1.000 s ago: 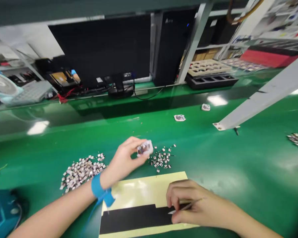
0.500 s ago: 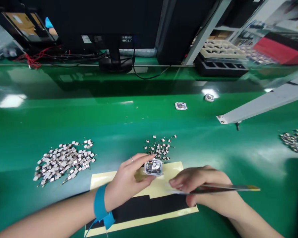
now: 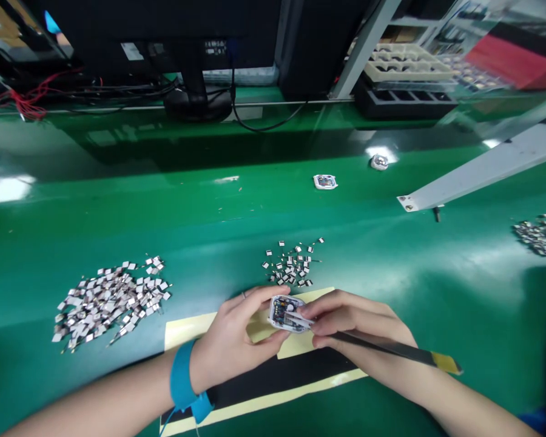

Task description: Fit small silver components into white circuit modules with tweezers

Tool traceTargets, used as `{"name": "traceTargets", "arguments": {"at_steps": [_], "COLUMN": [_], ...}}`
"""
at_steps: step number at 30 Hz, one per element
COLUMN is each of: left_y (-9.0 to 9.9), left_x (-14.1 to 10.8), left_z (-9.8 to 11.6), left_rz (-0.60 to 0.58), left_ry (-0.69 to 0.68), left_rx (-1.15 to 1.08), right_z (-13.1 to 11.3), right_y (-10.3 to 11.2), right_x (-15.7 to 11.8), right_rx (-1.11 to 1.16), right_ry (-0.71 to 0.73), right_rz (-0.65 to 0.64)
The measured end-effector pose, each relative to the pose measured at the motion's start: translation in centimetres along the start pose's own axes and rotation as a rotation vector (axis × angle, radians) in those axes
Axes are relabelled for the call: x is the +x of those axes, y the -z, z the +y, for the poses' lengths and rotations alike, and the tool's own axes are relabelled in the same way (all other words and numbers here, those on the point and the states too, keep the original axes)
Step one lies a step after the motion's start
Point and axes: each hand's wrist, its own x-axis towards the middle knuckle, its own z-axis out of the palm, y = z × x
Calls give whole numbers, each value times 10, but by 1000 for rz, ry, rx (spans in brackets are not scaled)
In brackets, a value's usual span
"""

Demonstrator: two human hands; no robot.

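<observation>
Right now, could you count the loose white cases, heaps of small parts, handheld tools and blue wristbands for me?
Loose white cases: 3 (1 in the left hand, 2 on the bench)
Heaps of small parts: 3
Handheld tool: 1
Blue wristband: 1
Total: 8

Both hands right up close, fingertips nearly meeting

So the left forearm (image 3: 104, 394) slants in from one side and the right forearm (image 3: 455, 394) from the other. The left hand (image 3: 230, 340) is curved in a loose C grip, index finger (image 3: 264, 294) reaching over the top and left thumb (image 3: 270, 345) coming in underneath. The right hand (image 3: 368, 321) is in a tight pinch, fingers bunched together above the right thumb (image 3: 324, 342), back of the hand tipped upward.
</observation>
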Motion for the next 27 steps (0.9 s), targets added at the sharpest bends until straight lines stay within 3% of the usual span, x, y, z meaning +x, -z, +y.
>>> {"name": "traceTargets", "arguments": {"at_steps": [12, 27], "left_y": [1, 2], "left_x": [0, 0], "left_z": [1, 2], "left_rz": [2, 11], "left_ry": [-44, -92], "left_rx": [22, 35], "right_z": [-6, 3], "right_y": [-3, 2], "right_x": [-4, -14], "right_rx": [-91, -276], "right_ry": [45, 130], "right_rz": [-10, -123]}}
